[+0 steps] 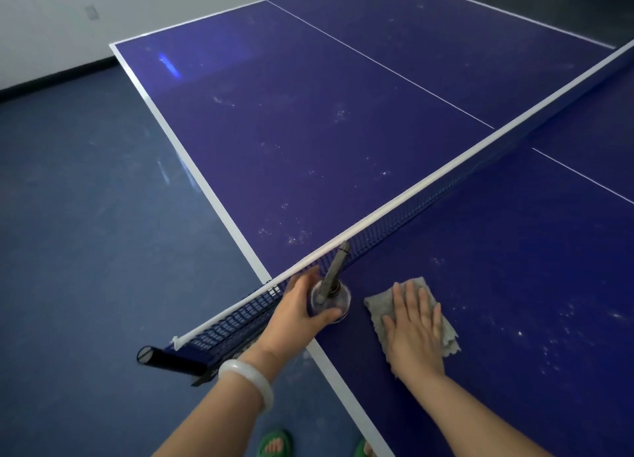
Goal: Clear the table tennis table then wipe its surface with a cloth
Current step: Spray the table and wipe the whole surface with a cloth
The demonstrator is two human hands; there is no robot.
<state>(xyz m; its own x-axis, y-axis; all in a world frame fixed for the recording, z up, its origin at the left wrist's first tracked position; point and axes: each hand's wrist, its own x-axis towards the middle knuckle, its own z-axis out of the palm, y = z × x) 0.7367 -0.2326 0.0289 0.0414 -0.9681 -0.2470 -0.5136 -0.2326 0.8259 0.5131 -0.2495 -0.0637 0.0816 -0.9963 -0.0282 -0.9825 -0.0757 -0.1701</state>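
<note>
Flat right hand (pixel 413 333), fuzzy grey cloth (pixel 417 286)

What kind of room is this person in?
Most likely an indoor games or sports room: a blue table tennis table with its net fills the view, on a blue floor beside a plain white wall.

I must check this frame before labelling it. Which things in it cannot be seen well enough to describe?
- Spray bottle, head view: seen from above, with the left hand round it; its contents cannot be told.
- Cloth: the right hand lies flat on its middle.
- Table: far corner cut off by the right edge.
- Dark objects at the top edge: cut off, unidentifiable.
</note>
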